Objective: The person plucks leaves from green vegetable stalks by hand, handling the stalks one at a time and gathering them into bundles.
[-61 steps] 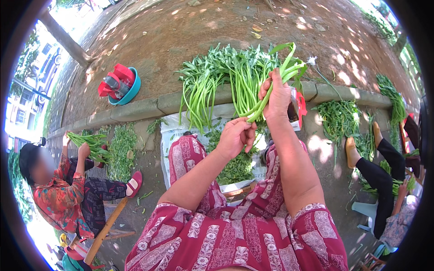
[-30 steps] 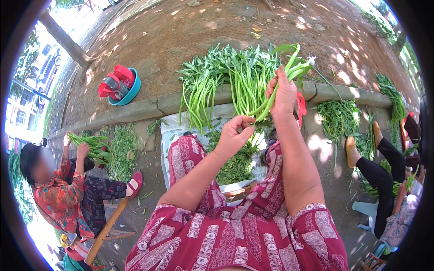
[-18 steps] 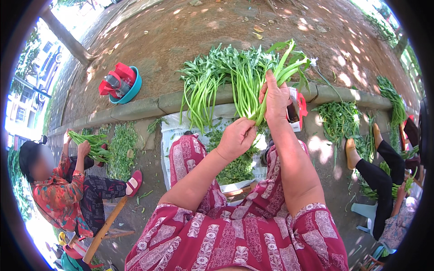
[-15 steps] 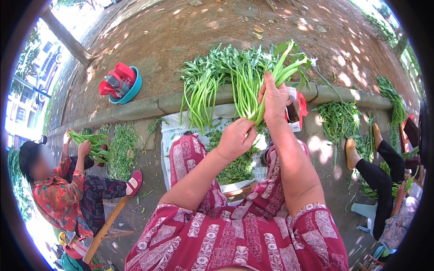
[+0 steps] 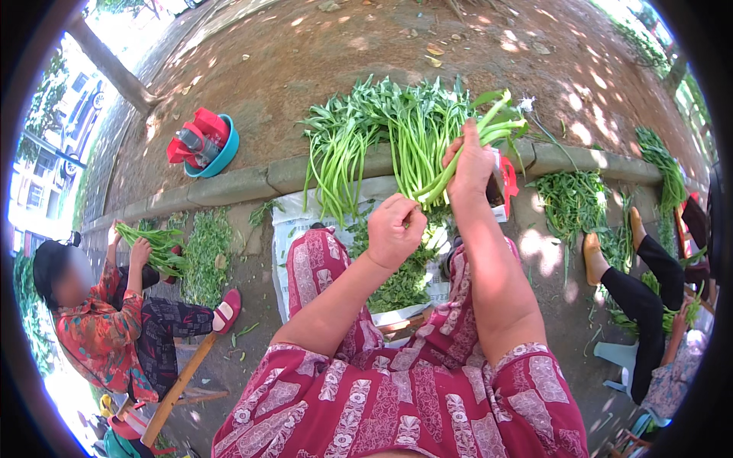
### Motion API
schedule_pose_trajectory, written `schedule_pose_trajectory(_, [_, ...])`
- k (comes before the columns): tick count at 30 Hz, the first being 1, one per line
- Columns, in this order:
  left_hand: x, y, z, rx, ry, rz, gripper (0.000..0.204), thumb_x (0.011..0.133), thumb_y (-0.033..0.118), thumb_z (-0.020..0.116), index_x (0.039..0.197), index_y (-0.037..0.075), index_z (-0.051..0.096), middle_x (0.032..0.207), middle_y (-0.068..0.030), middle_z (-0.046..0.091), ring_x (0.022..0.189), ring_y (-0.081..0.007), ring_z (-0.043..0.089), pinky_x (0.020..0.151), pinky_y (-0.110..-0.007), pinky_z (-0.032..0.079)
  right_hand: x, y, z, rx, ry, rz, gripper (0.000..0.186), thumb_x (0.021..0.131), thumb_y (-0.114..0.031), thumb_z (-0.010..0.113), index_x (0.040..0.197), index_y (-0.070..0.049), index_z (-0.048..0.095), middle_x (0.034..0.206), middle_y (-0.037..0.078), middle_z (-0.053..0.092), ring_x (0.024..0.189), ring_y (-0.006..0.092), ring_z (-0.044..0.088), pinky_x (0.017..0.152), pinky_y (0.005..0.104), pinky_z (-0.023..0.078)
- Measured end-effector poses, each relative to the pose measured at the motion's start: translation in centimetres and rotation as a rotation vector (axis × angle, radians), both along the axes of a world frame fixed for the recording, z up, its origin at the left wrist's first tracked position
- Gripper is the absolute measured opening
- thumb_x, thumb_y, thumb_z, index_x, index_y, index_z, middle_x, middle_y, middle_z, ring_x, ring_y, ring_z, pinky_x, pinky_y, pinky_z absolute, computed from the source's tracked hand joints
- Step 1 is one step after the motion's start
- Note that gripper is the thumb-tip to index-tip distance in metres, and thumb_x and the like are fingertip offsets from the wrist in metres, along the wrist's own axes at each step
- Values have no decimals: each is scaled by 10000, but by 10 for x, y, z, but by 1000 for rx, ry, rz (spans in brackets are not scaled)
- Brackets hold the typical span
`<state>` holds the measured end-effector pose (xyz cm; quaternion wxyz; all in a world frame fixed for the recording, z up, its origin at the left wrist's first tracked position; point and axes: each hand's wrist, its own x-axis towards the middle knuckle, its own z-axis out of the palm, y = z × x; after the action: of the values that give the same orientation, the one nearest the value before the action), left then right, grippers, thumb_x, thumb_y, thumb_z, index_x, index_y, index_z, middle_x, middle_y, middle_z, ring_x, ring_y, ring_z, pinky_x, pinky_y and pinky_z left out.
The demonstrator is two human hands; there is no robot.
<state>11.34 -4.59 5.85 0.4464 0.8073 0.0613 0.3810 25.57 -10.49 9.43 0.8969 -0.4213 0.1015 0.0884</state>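
green stalks (image 5: 458,156) gripped by both hands, above curb (image 5: 229,183).

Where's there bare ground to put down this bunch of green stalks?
Free: the dirt beyond the curb, right of the blue basin, above the stalk pile. Crowded: the white sack with trimmings under the left hand and right hand.

Open passage lay far beyond the kerb (image 5: 229,183), across bare earth. The spread greens (image 5: 359,137) blocked the far centre, with a blue basin (image 5: 217,156) to their left. Near the hands, the trimmings heap (image 5: 405,278) on white sheeting (image 5: 294,229) filled the lap gap. A seated person (image 5: 99,328) closed the left; another person's legs (image 5: 641,290) closed the right.
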Motion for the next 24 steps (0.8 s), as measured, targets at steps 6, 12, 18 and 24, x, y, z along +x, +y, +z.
schedule_pose_trajectory(6, [-11,1,3,-199,117,-301,148,698,-94,497,732,2,604,697,-53,540,544,-101,477,493,-218,371,25,-24,-5,171,-17,36,258,862,-297,585,839,-81,446,540,-10,405,404,109,368,383,270,317])
schedule_pose_trajectory(12, [-5,5,-6,-132,121,-571,158,698,-89,495,732,10,613,744,-55,566,650,-128,542,598,-228,428,22,-27,0,269,-67,182,252,901,-340,518,853,-98,462,560,-11,403,437,109,352,408,264,306])
schedule_pose_trajectory(18, [-4,11,-8,-134,137,-254,111,714,-56,550,791,12,594,746,-36,562,682,-116,545,643,-222,435,22,-27,-2,388,-151,337,251,918,-334,483,860,-91,488,566,-4,411,440,101,358,399,246,300])
schedule_pose_trajectory(24, [-3,26,-3,-113,166,-116,148,785,1,576,932,-5,578,815,-54,545,678,-128,532,634,-226,443,20,-27,-1,373,-180,414,259,922,-329,473,865,-78,500,572,0,407,435,93,359,387,236,291])
